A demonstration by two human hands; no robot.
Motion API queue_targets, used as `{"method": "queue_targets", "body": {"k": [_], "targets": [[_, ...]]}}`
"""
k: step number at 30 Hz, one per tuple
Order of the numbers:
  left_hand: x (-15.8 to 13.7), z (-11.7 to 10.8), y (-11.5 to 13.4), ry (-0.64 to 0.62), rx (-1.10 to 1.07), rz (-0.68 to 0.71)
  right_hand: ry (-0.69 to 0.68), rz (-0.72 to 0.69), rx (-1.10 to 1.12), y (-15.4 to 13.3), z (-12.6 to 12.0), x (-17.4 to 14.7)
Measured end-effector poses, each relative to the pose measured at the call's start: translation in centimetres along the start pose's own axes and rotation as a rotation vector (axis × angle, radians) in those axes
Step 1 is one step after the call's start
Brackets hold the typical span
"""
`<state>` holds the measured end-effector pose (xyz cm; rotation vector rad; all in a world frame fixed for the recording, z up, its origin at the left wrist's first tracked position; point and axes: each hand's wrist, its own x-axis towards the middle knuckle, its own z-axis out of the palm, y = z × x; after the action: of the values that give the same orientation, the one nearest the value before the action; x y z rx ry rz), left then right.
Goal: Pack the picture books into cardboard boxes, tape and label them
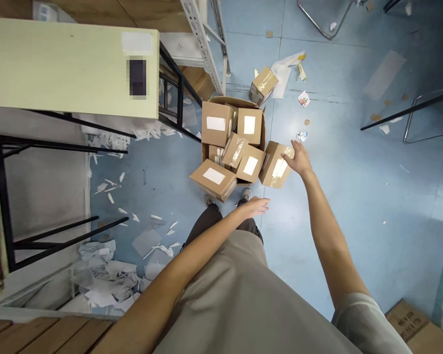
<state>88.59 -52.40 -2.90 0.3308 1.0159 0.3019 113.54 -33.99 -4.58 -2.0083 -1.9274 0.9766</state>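
Note:
My right hand [297, 156] is at the right side of a taped cardboard box [275, 169] with a white label, fingers apart; I cannot tell whether it touches the box. In front of my body, my left hand [256, 207] hangs with fingers stretched out, holding nothing. Just left of the taped box stands a large open carton [265, 129] filled with several smaller labelled boxes. One of them, a labelled box [213, 178], sits at the carton's near left edge, above my shoes. A smaller box [234, 150] lies tilted on the others in the middle.
Behind the carton, another taped box [263, 85] rests on the blue floor beside white wrapping. A pale yellow table [74, 69] with black legs and a metal rack [203, 44] stand to the left. Paper scraps [110, 290] litter the floor; metal chair legs [330, 34] show at upper right.

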Motion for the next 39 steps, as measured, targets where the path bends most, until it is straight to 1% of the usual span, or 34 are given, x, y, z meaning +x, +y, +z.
{"method": "queue_targets", "body": {"k": [3, 5, 7, 10, 12, 14, 16, 18, 21, 24, 26, 28, 31, 34, 37, 39], "targets": [[-3.9, -4.8, 1.2, 0.082, -0.038, -0.063, -0.018, -0.038, 0.149, -3.0, 2.6, -2.4], [-6.9, -8.4, 1.8, 0.158, -0.145, -0.072, -0.016, -0.045, 0.248, -5.3, 4.2, -4.4], [-9.8, -12.1, 2.1, 0.206, -0.237, -0.038, -0.012, -0.031, 0.316, -7.8, 5.6, -6.6], [-13.7, -17.5, 2.4, 0.245, -0.333, 0.037, -0.021, -0.001, 0.356, -12.3, 8.0, -9.7], [-16.1, -21.0, 2.5, 0.271, -0.379, 0.087, -0.021, 0.014, 0.366, -15.9, 10.0, -11.4], [-18.7, -24.5, 2.7, 0.284, -0.422, 0.126, -0.002, 0.038, 0.362, -20.1, 12.1, -12.8], [-21.6, -27.9, 3.1, 0.277, -0.463, 0.167, 0.021, 0.051, 0.352, -25.0, 14.3, -13.5], [-25.0, -31.3, 3.7, 0.268, -0.497, 0.219, 0.023, 0.023, 0.344, -30.4, 16.4, -13.5], [-30.4, -36.5, 4.8, 0.283, -0.545, 0.315, -0.006, -0.082, 0.328, -39.1, 19.1, -12.3], [-35.4, -41.5, 6.1, 0.347, -0.607, 0.414, -0.037, -0.195, 0.303, -47.3, 21.4, -10.2], [-38.1, -44.7, 6.9, 0.397, -0.655, 0.474, -0.061, -0.265, 0.279, -51.9, 22.7, -8.7], [-40.1, -47.6, 7.8, 0.438, -0.700, 0.519, -0.093, -0.325, 0.252, -55.6, 24.0, -7.4], [-42.1, -51.6, 9.3, 0.479, -0.737, 0.554, -0.141, -0.378, 0.219, -59.5, 26.1, -5.2], [-43.3, -55.3, 11.4, 0.511, -0.730, 0.565, -0.143, -0.394, 0.217, -61.9, 28.2, -2.1], [-44.1, -58.9, 14.6, 0.545, -0.707, 0.577, -0.104, -0.389, 0.233, -64.1, 30.0, 2.2], [-44.3, -61.0, 17.6, 0.564, -0.704, 0.578, -0.095, -0.384, 0.236, -66.0, 30.9, 5.5]]}}
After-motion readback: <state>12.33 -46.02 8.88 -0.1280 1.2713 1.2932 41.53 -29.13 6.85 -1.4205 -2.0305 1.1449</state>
